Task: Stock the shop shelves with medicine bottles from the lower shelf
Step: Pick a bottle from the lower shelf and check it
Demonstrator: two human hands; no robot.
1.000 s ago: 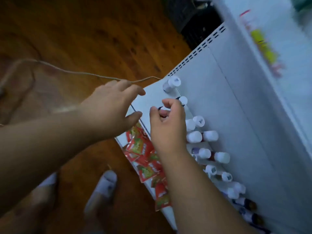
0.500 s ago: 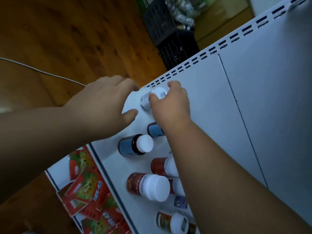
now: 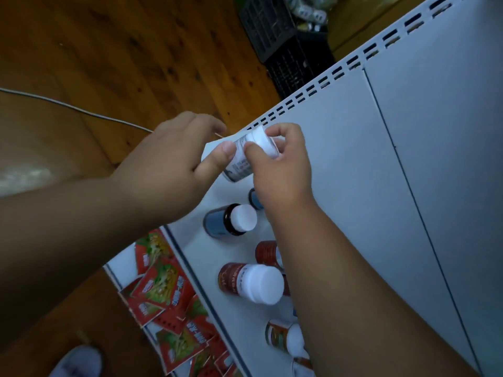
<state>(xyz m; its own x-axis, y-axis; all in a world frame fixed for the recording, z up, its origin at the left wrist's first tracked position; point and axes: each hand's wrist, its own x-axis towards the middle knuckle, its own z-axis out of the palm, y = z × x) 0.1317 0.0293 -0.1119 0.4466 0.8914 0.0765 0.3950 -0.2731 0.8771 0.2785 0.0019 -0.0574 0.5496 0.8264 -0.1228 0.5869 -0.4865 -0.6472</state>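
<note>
A white-labelled medicine bottle (image 3: 241, 161) with a white cap is held above the far end of the white shelf (image 3: 334, 164). My left hand (image 3: 177, 164) grips its body, thumb across the label. My right hand (image 3: 283, 167) pinches its white cap from the right. Below them several bottles stand on the shelf: a dark blue-labelled one (image 3: 231, 220), a red-brown one with a white cap (image 3: 250, 282), another red one (image 3: 268, 253) partly behind my right forearm, and an orange-labelled one (image 3: 283, 338).
Red snack packets (image 3: 166, 292) lie heaped on a lower shelf at the left. Black plastic crates (image 3: 285, 42) stand on the wooden floor beyond the shelf end. A thin cable (image 3: 68, 108) crosses the floor. A shoe (image 3: 79, 361) shows at the bottom.
The white-labelled bottle has come up off the shelf. My left hand, which hovered beside it, now grips its body, while my right hand still holds the cap.
</note>
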